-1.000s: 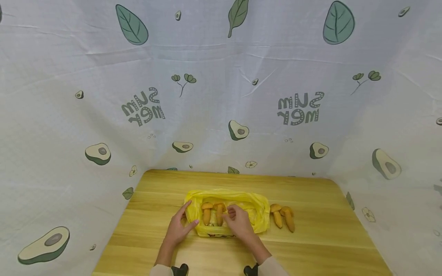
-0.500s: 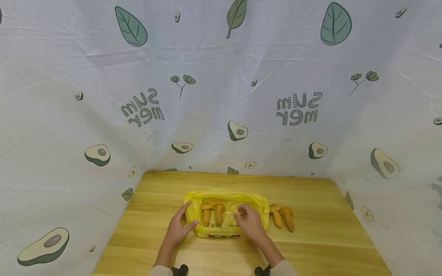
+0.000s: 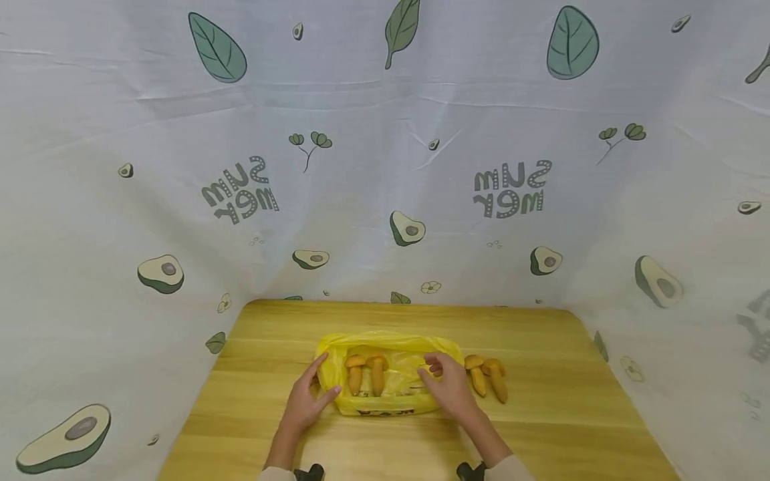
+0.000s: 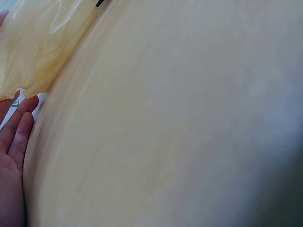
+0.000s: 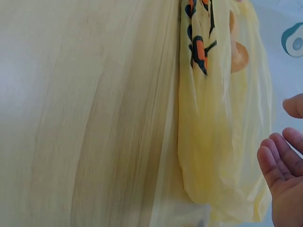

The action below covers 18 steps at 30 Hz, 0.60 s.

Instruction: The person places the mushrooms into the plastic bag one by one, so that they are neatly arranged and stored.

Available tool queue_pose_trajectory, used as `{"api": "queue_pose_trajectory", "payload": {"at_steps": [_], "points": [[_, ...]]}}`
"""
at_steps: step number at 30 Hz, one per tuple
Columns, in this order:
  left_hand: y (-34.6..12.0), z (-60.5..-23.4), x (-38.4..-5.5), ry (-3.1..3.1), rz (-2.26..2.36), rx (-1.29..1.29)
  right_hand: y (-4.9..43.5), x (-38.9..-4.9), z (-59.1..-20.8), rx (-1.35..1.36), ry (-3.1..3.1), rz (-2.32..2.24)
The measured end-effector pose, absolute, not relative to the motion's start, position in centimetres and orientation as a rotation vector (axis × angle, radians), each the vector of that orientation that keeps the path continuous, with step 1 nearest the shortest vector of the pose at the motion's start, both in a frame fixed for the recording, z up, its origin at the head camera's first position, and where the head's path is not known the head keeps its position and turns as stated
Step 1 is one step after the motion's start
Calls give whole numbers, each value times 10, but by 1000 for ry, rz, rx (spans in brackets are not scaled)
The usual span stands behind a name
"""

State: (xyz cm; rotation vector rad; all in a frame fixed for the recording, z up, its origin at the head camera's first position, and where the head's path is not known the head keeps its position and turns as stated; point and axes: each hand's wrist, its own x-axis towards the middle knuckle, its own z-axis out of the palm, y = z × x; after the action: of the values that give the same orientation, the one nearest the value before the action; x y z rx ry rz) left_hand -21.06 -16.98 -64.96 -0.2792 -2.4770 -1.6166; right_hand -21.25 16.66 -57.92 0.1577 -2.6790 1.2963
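Note:
A yellow plastic bag (image 3: pixel 391 404) lies on the table, its wide mouth turned up. Inside, toward its left end, two orange-brown mushrooms (image 3: pixel 377 377) lie side by side, stems toward me. My left hand (image 3: pixel 303 401) rests at the bag's left end, thumb and forefinger spread along the rim; the left wrist view shows its fingers (image 4: pixel 21 137) nearly straight beneath the plastic. Over the right end of the bag hovers my right hand (image 3: pixel 451 387), holding nothing, its fingers (image 5: pixel 270 165) loosely bent and the thumb apart from them. Part of the bag is hidden behind it.
Two more mushrooms (image 3: pixel 496 381) lie on the wooden table (image 3: pixel 559 401) just right of the bag, close to my right hand. A white cloth (image 3: pixel 361 200) printed with avocados and leaves hangs behind the table and at both sides.
My right hand has moved right, away from the two mushrooms in the bag, and its fingers have parted. The left hand has stayed at the bag's left end.

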Motion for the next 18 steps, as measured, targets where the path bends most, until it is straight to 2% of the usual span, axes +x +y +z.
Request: {"api": "queue_pose_trajectory", "payload": {"at_steps": [18], "points": [[-172,-649,-209,-2464,-1631,-286,203,-210,-579,93,-2686,1224]]}}
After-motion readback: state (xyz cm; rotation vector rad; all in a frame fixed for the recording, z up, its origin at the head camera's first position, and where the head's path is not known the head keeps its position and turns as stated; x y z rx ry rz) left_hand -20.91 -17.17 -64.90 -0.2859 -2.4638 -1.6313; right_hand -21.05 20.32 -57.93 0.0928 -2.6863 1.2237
